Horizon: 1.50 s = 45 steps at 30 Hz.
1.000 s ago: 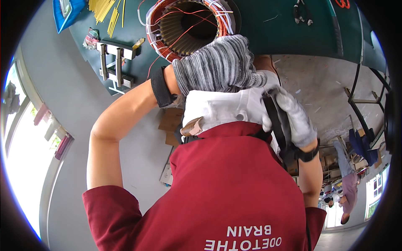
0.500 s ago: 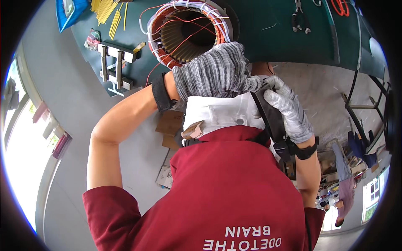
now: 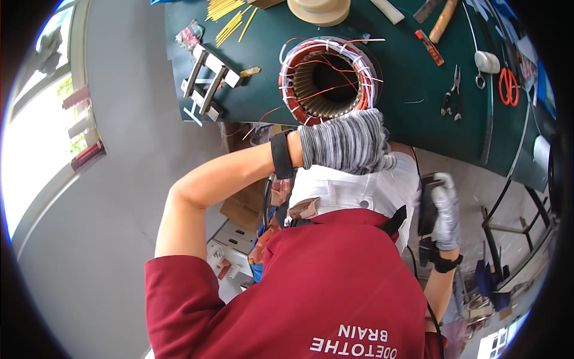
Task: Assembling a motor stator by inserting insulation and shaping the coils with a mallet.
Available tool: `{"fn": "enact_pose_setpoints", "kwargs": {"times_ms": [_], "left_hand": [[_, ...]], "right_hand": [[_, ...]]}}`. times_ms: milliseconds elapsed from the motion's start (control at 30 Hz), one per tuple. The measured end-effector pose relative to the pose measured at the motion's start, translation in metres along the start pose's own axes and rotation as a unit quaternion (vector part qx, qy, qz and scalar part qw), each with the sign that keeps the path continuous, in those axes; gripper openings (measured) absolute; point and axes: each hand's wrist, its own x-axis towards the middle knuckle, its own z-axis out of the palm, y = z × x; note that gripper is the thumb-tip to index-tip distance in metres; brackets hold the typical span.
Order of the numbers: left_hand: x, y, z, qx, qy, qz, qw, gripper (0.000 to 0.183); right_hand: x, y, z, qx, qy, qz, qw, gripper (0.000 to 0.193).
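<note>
My left hand (image 3: 347, 143), in a grey striped glove, is closed with its fingers curled under, just in front of the stator (image 3: 287, 78). What it holds, if anything, is hidden. The stator is a ring core with red windings, white lacing and loose red wires; it rests on the green table with its bore facing me. Off to the right, lower than the tabletop, my right hand (image 3: 445, 209) in a pale glove is closed on a dark, flat, phone-like object (image 3: 427, 206). That hand is smeared by motion.
A metal frame (image 3: 209, 81) and yellow strips (image 3: 230, 27) lie at the table's left. A cream spool (image 3: 320, 9) stands behind the stator. Pliers (image 3: 453, 96), red-handled scissors (image 3: 508, 87) and a wooden-handled hammer (image 3: 443, 21) lie at right. Metal table legs (image 3: 499, 239) stand below.
My right hand has moved away from my left, outward to the right, taking the dark flat object with it. The view has shifted, showing more of the table; my left hand stays by the stator.
</note>
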Motion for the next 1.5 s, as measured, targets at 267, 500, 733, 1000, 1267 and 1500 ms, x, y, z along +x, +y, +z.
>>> {"fn": "enact_pose_setpoints", "kwargs": {"times_ms": [267, 500, 733, 1000, 1267, 1500], "left_hand": [[0.022, 0.08, -0.076, -0.109, 0.247, -0.154, 0.951, 0.033], [-0.034, 0.148, -0.076, 0.051, 0.413, -0.438, 0.797, 0.024], [-0.082, 0.055, 0.001, -0.047, 0.408, -0.623, 0.666, 0.054], [-0.058, -0.086, -0.018, -0.064, 0.423, -0.224, 0.876, 0.029], [-0.068, -0.08, -0.017, -0.659, 0.585, -0.247, 0.404, 0.025], [-0.075, -0.084, -0.014, -0.702, 0.599, -0.172, 0.345, 0.027]], "right_hand": [[0.094, -0.094, -0.109, 0.048, 0.118, -0.077, 0.989, 0.047], [0.172, -0.136, -0.189, -0.071, 0.217, -0.326, 0.917, 0.051], [0.12, -0.068, -0.01, -0.375, 0.031, -0.221, 0.9, 0.057], [0.114, -0.07, 0.117, -0.472, -0.046, -0.432, 0.768, 0.093], [0.156, -0.112, 0.169, -0.477, -0.107, -0.472, 0.734, 0.055], [0.128, -0.127, 0.155, -0.546, -0.164, -0.424, 0.704, 0.055]]}}
